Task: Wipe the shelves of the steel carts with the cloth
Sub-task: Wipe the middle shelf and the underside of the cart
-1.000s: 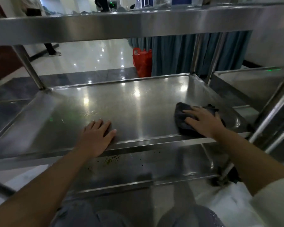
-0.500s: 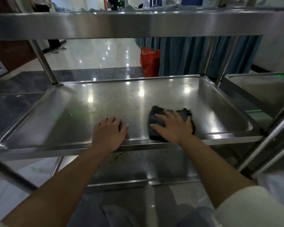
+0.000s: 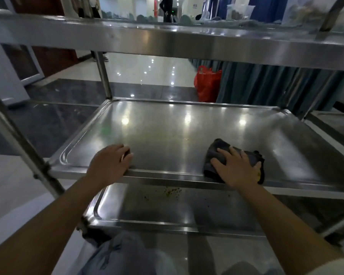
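A steel cart fills the view, and its middle shelf (image 3: 177, 132) is a shiny rimmed tray in front of me. A dark folded cloth (image 3: 216, 153) lies on this shelf near the front edge, right of centre. My right hand (image 3: 236, 167) presses flat on the cloth with the fingers spread. My left hand (image 3: 109, 163) rests on the shelf's front rim at the left, fingers slightly bent over the edge, holding nothing. The bottom shelf (image 3: 187, 207) below carries brownish crumbs. The top shelf (image 3: 167, 42) spans the view above.
Steel cart posts stand at the left (image 3: 22, 147) and back left (image 3: 103, 76). A red plastic bag (image 3: 207, 84) sits on the floor behind the cart beside teal curtains (image 3: 266, 86). A second steel cart (image 3: 334, 124) adjoins on the right. People stand far back.
My right hand has slid the cloth along the front of the middle shelf, leftward then back toward the right. My left hand stayed on the front rim. The view shifted right.
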### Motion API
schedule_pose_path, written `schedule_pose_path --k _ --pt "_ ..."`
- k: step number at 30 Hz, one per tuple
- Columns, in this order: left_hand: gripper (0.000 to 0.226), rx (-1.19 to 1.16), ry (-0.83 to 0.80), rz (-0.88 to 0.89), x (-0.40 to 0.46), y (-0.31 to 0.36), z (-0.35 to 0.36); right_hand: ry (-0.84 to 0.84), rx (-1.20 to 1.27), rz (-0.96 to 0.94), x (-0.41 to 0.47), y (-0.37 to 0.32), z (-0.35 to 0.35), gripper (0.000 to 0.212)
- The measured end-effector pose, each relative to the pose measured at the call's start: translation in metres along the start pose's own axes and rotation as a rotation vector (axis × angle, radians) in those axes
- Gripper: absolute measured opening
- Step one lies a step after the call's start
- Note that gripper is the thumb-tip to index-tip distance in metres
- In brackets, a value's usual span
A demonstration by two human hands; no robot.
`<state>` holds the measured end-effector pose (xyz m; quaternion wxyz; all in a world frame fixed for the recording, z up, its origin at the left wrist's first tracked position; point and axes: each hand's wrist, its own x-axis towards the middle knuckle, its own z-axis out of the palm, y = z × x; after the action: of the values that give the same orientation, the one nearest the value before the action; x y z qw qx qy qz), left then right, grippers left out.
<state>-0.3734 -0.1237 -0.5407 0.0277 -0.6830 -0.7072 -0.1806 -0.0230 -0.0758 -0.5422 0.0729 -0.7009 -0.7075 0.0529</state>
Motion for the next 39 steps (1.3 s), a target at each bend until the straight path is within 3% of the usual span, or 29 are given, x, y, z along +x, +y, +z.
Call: schedule_pose_path --k 2,5,11,16,22,25,28,31,34,37,39 --pt "0.038 0.021 0.014 0.020 -0.001 -0.003 0.004 -0.015 0.002 -0.003 0.004 -0.026 0.004 0.068" --pt "0.028 0.032 0.026 0.018 0.002 -0.005 0.008 -0.067 0.021 -0.164 0.009 -0.082 0.010 0.080" --pt "0.042 0.014 0.064 0.034 0.000 -0.013 0.014 -0.147 0.055 -0.522 0.012 -0.186 0.026 0.078" --pt "0.050 0.021 0.085 0.064 0.002 -0.014 0.014 -0.191 0.106 -0.660 0.014 -0.151 0.018 0.086" --pt "0.051 0.027 0.092 0.057 0.000 -0.005 0.012 -0.201 0.071 -0.677 0.005 -0.082 0.000 0.101" --pt "0.062 0.063 0.005 0.030 -0.002 -0.002 0.008 -0.229 -0.005 -0.704 -0.004 -0.074 -0.003 0.108" --pt "0.060 0.087 -0.130 -0.012 0.001 0.002 0.001 -0.243 -0.043 -0.712 -0.015 -0.081 -0.009 0.090" --pt "0.063 0.040 -0.377 -0.082 0.008 0.015 -0.021 -0.316 -0.060 -0.682 -0.034 -0.090 -0.024 0.076" --pt "0.064 -0.119 -0.603 -0.115 0.001 0.038 -0.063 -0.447 0.158 -0.615 -0.056 -0.096 -0.061 0.068" --pt "0.075 -0.166 -0.608 0.038 -0.022 0.065 -0.123 -0.518 0.413 -0.524 -0.082 -0.106 -0.119 0.067" --pt "0.082 -0.232 -0.622 0.029 -0.034 0.080 -0.168 -0.540 0.453 -0.525 -0.098 -0.117 -0.164 0.069"
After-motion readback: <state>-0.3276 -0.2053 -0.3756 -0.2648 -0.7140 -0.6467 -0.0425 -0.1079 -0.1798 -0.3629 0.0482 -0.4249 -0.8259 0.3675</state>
